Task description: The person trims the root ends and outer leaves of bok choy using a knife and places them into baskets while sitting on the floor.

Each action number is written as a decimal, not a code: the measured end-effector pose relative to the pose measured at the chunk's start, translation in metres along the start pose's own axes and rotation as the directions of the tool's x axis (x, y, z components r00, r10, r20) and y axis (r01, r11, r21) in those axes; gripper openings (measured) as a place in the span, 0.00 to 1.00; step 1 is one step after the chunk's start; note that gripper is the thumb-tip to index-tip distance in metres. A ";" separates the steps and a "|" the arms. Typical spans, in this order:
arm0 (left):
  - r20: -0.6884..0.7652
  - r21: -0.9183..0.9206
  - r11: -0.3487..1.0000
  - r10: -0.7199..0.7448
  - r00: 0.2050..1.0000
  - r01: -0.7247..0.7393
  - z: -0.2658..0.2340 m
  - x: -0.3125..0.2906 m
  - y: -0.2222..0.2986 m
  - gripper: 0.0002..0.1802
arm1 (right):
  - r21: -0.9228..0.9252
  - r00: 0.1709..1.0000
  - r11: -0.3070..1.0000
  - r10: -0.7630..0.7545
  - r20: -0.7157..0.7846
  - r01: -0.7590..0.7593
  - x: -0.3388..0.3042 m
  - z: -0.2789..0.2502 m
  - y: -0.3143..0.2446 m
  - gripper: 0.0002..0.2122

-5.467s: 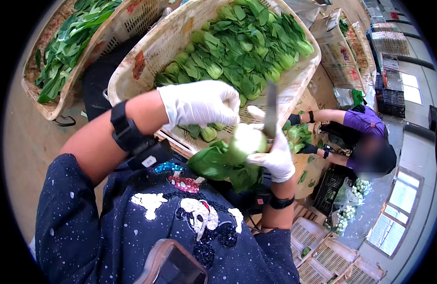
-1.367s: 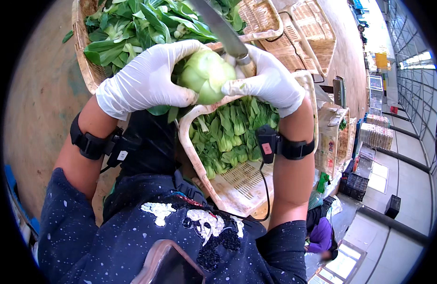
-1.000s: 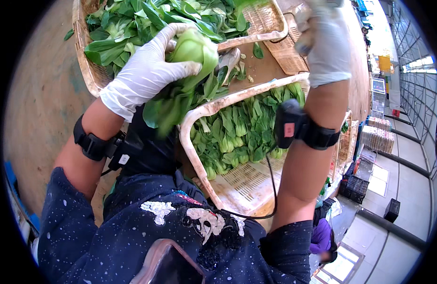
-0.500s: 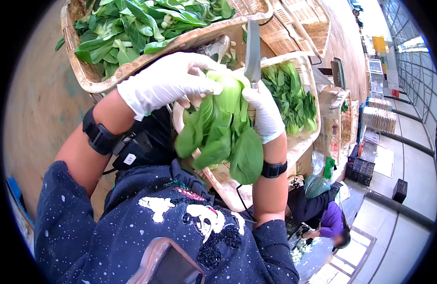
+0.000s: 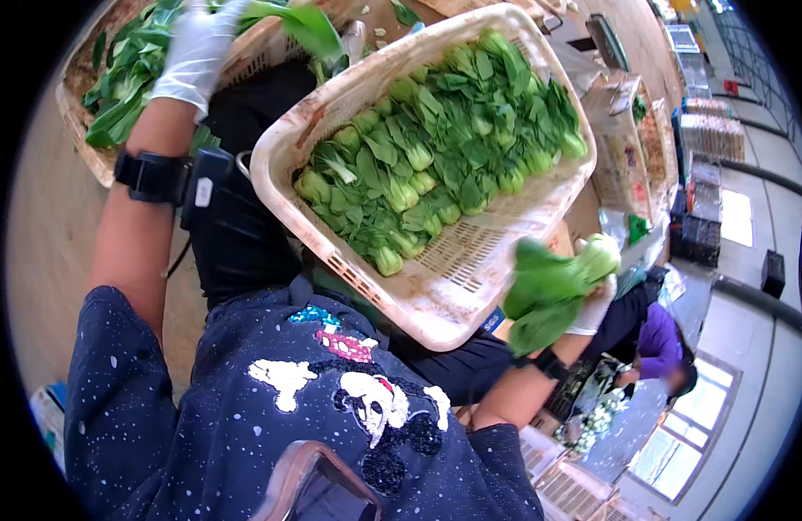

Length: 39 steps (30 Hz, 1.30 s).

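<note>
My right hand [image 5: 597, 307], in a white glove, is closed round a head of bok choy [image 5: 553, 291] and holds it past the near right corner of a crate. The pale base points right and the leaves hang left. No knife shows. At the upper left, my gloved left hand [image 5: 195, 56] is over a crate of loose leafy greens [image 5: 134, 74]. Its fingers are smeared and cut off by the top edge. A large green leaf [image 5: 314, 30] sticks out beside it; whether the hand grips it I cannot tell.
Before me a tilted white plastic crate [image 5: 275, 165] holds rows of bok choy [image 5: 453, 122], with its slatted floor bare at the near right. More crates [image 5: 618, 139] stand to the right. A person in purple [image 5: 661, 347] sits at the lower right. A phone [image 5: 318, 486] hangs at my chest.
My hands have parted. The right carried the bok choy down to the right; the left went up left to the greens crate. The knife is out of sight, and the crate before me shows fully.
</note>
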State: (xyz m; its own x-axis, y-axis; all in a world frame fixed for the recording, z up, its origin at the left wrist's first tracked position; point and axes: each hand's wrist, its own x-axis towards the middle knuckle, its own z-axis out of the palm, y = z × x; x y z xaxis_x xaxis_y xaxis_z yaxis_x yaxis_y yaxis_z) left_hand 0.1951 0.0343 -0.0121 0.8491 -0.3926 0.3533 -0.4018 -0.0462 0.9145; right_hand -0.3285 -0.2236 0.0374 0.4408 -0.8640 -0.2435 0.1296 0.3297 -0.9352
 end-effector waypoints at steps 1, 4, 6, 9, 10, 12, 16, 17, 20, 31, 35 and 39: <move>-0.059 -0.097 0.993 -0.067 0.996 0.062 0.012 -0.002 0.009 0.25 | -0.042 0.990 0.999 -0.008 -0.141 0.003 0.000 -0.045 -0.007 0.25; 0.280 0.062 0.996 -0.081 0.956 0.066 0.076 -0.026 0.022 0.20 | -0.371 0.896 0.917 -0.035 -0.443 -0.148 0.002 -0.167 0.027 0.20; 0.640 -0.055 0.992 -0.053 0.766 0.115 0.129 -0.056 -0.007 0.21 | -0.496 0.713 0.734 -0.023 -0.701 -0.464 0.001 -0.215 0.065 0.18; 0.926 0.228 0.974 -0.215 0.311 -0.008 0.193 -0.093 -0.029 0.20 | -0.358 0.522 0.640 0.080 -0.849 -0.680 -0.004 -0.261 0.088 0.21; 0.943 0.319 0.942 -0.305 0.133 -0.102 0.217 -0.103 -0.041 0.19 | -0.352 0.461 0.626 0.012 -0.888 -0.695 -0.008 -0.275 0.086 0.22; 0.936 0.339 0.939 -0.342 -0.079 -0.051 0.247 -0.135 -0.062 0.19 | -0.314 0.636 0.831 0.062 -0.769 -0.459 -0.009 -0.257 0.069 0.17; 0.923 0.333 0.872 -0.380 -0.068 -0.358 0.317 -0.212 -0.102 0.26 | -0.368 0.789 0.925 -0.157 -0.594 -0.093 -0.007 -0.120 0.021 0.17; 0.908 0.319 0.822 -0.407 -0.096 -0.472 0.327 -0.224 -0.114 0.29 | -0.421 0.786 0.906 -0.231 -0.574 -0.041 -0.004 -0.093 0.023 0.17; 0.953 0.261 0.634 -0.291 0.087 -0.728 0.327 -0.267 -0.144 0.35 | -0.475 0.840 0.880 -0.252 -0.481 -0.008 -0.010 -0.061 0.029 0.20; 0.959 0.257 0.526 -0.244 0.146 -0.810 0.332 -0.259 -0.143 0.34 | -0.456 0.876 0.889 -0.187 -0.445 -0.042 -0.008 -0.051 0.032 0.21; 0.967 0.254 0.680 -0.155 0.204 -0.688 0.308 -0.230 -0.119 0.36 | -0.476 0.879 0.879 -0.194 -0.435 -0.041 -0.007 -0.050 0.034 0.19; 0.943 0.281 0.949 -0.246 0.223 -0.140 0.275 -0.187 -0.081 0.45 | -0.391 0.884 0.920 -0.171 -0.434 -0.014 -0.006 -0.033 0.036 0.17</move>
State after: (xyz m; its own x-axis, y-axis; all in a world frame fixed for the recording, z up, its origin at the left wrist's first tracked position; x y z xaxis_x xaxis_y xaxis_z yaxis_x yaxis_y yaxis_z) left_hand -0.0250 -0.1410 -0.2063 -0.0345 -0.9426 -0.3322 -0.5964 -0.2473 0.7636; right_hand -0.3561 -0.2196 -0.0034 -0.0179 -0.9857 -0.1673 -0.2339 0.1668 -0.9578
